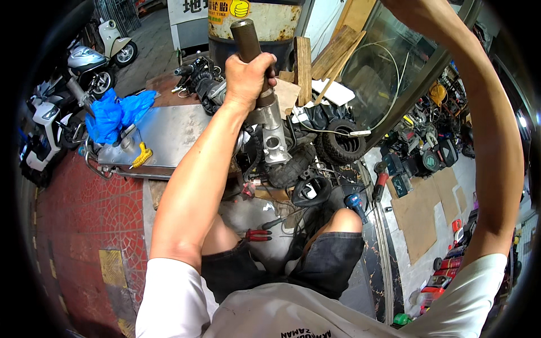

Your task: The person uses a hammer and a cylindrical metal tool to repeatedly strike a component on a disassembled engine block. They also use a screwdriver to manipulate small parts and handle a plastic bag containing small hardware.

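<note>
My left hand [248, 81] is wrapped round a thick brown metal rod [247, 40], which stands nearly upright. The rod's lower end meets a silver metal clamp-like fitting [268, 117]. Below that is a silver bracket with a round hole [274, 145], above a dark tyre [293, 166]. My right arm is raised along the right side. Only the base of my right hand [414, 10] shows at the top edge; its fingers are out of the picture, so what it holds is hidden.
A metal-topped bench [169, 132] on the left carries blue plastic [112, 115] and a yellow-handled tool [142, 156]. Red-handled pliers [258, 235] lie between my legs. A blue power tool [355, 204] and an angle grinder [381, 179] lie right of my knee. Another tyre [342, 142] stands beyond.
</note>
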Tool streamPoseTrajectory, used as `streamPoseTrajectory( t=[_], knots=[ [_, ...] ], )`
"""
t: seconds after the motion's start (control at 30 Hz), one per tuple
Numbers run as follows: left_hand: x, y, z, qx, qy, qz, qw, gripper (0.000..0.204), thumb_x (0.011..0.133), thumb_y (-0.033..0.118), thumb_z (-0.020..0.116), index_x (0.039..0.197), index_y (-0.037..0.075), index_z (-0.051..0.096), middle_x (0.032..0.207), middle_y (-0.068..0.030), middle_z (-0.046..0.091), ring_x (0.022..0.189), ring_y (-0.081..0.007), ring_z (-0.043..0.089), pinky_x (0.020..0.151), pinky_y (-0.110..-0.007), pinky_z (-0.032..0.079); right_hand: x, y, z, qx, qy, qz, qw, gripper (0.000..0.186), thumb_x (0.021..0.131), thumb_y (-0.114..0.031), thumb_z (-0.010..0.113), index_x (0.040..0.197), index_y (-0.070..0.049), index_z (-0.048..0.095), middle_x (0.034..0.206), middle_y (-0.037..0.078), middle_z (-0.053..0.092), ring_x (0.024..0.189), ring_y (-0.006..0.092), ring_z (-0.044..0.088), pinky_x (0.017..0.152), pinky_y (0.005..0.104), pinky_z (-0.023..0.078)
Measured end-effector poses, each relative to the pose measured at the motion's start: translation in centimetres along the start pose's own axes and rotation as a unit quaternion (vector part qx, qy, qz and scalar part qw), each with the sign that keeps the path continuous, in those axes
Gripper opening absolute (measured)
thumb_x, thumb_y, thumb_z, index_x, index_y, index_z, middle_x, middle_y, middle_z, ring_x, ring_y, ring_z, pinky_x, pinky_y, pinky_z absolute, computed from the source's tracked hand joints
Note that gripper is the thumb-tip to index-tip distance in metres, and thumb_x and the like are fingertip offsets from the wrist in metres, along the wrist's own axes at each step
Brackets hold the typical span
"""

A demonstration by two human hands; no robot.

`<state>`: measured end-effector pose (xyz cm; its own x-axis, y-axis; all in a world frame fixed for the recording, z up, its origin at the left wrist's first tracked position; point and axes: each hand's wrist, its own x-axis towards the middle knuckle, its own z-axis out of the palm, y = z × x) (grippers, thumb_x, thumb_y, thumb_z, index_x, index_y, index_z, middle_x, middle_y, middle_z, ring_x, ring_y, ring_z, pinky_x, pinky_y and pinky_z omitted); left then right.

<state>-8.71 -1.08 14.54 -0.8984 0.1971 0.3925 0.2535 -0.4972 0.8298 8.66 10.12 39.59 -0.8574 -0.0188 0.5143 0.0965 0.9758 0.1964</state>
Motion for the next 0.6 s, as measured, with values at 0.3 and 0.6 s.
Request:
streamPoseTrajectory(
  t=[0.3,0.6],
  knots=[
    [1.6,4.4,-0.2,0.008,0.033,0.09,0.995,0.021,0.086,0.018,0.073,0.086,-0.001,0.064,0.072,-0.0082,0.064,0.056,-0.0171,0.065,0.054,-0.033,0.056,-2.6,2.5,-0.3,0.054,0.136,0.017,0.989,0.027,0.1,-0.028,0.068,0.109,-0.003,0.073,0.087,0.007,0.067,0.083,0.0168,0.06,0.077,0.0388,0.051],
    [0.2,2.0,1.0,-0.01,-0.003,0.052,0.999,0.021,0.086,0.02,0.075,0.083,0.003,0.062,0.069,-0.0075,0.064,0.056,-0.0167,0.063,0.056,-0.032,0.053,-2.4,0.3,-0.7,0.038,0.101,0.059,0.992,0.031,0.097,-0.032,0.071,0.099,-0.001,0.071,0.079,0.004,0.064,0.072,0.0148,0.051,0.068,0.0357,0.044]
  ],
)
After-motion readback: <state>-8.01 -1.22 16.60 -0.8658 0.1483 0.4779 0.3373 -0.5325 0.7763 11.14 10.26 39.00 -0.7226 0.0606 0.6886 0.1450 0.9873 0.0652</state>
